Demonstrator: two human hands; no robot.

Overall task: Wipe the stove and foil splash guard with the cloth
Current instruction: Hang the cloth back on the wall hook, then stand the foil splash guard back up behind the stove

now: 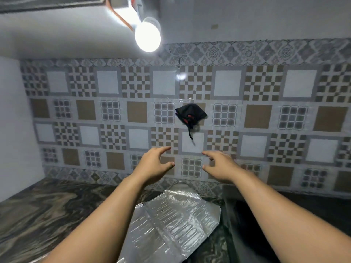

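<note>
A black cloth (190, 115) with a red patch and a dangling string hangs from a hook on the patterned tile wall. Both my arms are raised toward it. My left hand (154, 165) is below and left of the cloth, fingers spread, holding nothing. My right hand (220, 166) is below and right of it, also with fingers apart and empty. Neither hand touches the cloth. The silver foil splash guard (171, 221) lies folded on the counter beneath my arms. A dark stove (245, 221) edge shows to the right of the foil, mostly hidden by my right arm.
A lit bulb (147, 36) on an orange cord hangs at the upper left of the cloth. A dark marbled counter (43, 211) runs along the tiled wall (266, 114). A white side wall (13, 126) closes the left end.
</note>
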